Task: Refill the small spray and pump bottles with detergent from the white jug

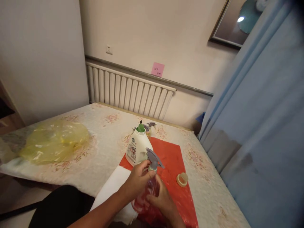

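A clear spray bottle (140, 204) with a grey trigger head (154, 158) is between my hands, tilted slightly. My left hand (139, 177) pinches the collar at its neck, just under the trigger head. Around the body of the bottle, my right hand (163, 199) is closed from the right side. Just beyond my hands stands a white jug (140, 145) without a cap, and something green (141, 128) sits in its mouth. More grey trigger heads (151, 124) show partly hidden behind the jug. A pale cap (182, 179) lies to the right of my right hand.
A red sheet (171, 152) lies beneath the jug and cap, with a white sheet (110, 188) beside it. On the left of the flowered tablecloth (104, 148) rests a yellow plastic bag (55, 142). A radiator (128, 88) is behind the table; a blue curtain (256, 126) hangs right.
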The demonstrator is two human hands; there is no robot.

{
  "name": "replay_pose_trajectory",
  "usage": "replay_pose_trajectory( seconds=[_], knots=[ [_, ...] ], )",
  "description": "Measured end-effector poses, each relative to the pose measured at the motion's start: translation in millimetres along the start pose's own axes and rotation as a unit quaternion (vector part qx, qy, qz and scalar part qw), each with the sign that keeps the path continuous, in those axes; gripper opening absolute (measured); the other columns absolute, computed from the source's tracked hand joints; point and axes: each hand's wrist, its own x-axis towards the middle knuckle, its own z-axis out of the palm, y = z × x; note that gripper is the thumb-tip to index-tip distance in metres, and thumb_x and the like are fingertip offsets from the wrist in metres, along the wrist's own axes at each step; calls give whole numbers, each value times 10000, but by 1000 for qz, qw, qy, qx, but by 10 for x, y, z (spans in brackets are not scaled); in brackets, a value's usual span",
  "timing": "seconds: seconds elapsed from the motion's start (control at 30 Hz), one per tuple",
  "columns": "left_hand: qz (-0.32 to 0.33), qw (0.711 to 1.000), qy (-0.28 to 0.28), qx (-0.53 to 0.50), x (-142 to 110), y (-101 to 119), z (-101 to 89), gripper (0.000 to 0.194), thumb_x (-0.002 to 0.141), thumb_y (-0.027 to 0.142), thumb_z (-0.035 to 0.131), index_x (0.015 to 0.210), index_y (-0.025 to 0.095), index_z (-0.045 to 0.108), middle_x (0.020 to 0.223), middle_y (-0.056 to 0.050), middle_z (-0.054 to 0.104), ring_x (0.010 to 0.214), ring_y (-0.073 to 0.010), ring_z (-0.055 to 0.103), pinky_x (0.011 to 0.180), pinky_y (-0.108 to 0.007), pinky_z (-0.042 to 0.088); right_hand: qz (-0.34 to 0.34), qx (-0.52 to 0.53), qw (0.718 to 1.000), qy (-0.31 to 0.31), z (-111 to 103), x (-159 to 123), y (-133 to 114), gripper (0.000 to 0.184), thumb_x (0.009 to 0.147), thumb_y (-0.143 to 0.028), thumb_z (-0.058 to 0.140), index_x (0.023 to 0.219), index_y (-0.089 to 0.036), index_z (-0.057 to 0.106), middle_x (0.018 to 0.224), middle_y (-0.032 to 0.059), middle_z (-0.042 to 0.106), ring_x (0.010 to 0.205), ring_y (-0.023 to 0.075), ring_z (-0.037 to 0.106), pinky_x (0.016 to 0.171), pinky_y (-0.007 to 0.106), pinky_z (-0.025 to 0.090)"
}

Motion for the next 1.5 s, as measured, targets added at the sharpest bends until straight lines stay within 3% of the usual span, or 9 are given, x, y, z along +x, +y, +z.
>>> replay_pose_trajectory(
  seconds=[0.3,0.43,0.63,0.73,0.87,0.97,1.2,1.33,1.5],
  knots=[
    [28,988,105,106,-1,63,122,138,744,241,648,874,202,622,819,-33,678,772,-213,619,702,-299,464,-4,-179,975,128,30,37,-75,546,591,-194,744,1115,-253,602,1050,43,706,1071,298,637,975,420,508],
    [52,989,53,128,-9,42,131,129,811,290,612,899,195,612,862,-48,649,825,-218,601,779,-328,474,-14,-172,977,123,19,26,-115,582,618,-201,714,1183,-240,582,1147,67,694,1085,300,643,963,411,515],
    [11,996,-86,33,-95,-187,-171,723,768,384,749,1406,239,441,1470,-128,458,1345,-322,427,1102,-459,355,-27,-128,985,113,-137,-7,-180,741,603,-267,754,1307,-223,528,1266,98,656,1215,330,579,1034,445,465],
    [-17,991,-105,-87,-96,-235,-355,832,781,471,740,1477,263,335,1543,-145,372,1372,-340,415,1104,-506,357,-15,-97,991,96,-188,-38,-185,707,595,-290,775,1267,-232,565,1225,92,680,1200,336,589,1016,445,476],
    [6,991,-29,-131,-74,-65,-450,624,841,438,688,1388,240,462,1437,-139,511,1324,-308,475,1063,-463,407,3,-82,991,108,-185,-46,-168,713,570,-260,771,1254,-229,573,1261,95,664,1209,341,582,1054,463,438],
    [-18,996,-14,-89,-100,112,-412,335,852,400,665,1119,199,633,1087,-73,699,1052,-246,634,931,-392,488,1,-80,992,100,-163,-23,-181,693,580,-237,767,1247,-234,581,1224,85,684,1200,330,587,1050,454,443],
    [-22,998,-12,-59,-152,183,-227,173,808,342,678,840,178,633,814,-11,665,786,-172,621,756,-291,485,-16,-87,993,83,-107,2,-198,714,593,-229,765,1275,-225,555,1277,90,653,1215,318,581,1069,457,427],
    [-39,998,41,-14,-39,155,-199,322,686,262,778,969,188,643,1023,-59,671,935,-220,622,842,-330,479,-9,-122,990,73,-74,-26,-178,721,616,-212,759,1303,-226,538,1290,83,643,1235,302,568,1075,436,425],
    [-82,993,-39,-80,30,206,-135,745,687,225,759,1371,236,464,1196,-101,635,1093,-257,606,892,-357,468,-9,-135,989,57,21,-46,-200,733,594,-87,700,1292,-238,533,1264,57,652,1179,267,605,1036,388,464]
  ],
)
